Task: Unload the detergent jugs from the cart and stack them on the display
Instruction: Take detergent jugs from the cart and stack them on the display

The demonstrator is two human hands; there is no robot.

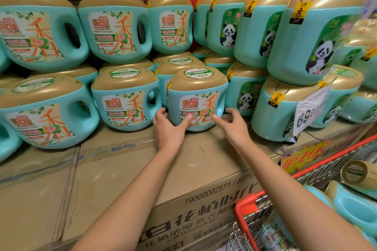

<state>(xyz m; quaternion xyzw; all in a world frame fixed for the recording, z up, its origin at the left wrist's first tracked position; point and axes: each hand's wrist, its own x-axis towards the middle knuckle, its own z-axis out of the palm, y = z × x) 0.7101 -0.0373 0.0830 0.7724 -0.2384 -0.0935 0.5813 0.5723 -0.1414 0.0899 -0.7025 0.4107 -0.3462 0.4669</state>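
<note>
Your left hand (169, 128) grips the teal plastic detergent jug with a gold cap (196, 98), fingers curled round its left flank and thumb on the label. Your right hand (231, 123) also has its thumb on the label, but I cannot tell whether its fingers hold the handle side or hang loose beside it. The jug stands upright on the brown cardboard carton top (126, 169), well back from its front edge, in the bottom row. Slide it left until it sits snug beside the neighbouring floral-label jug (124, 104), label square to the front, then press down lightly before letting go. Further jugs (355, 208) lie in the red-rimmed wire cart (247, 208) at your right.
</note>
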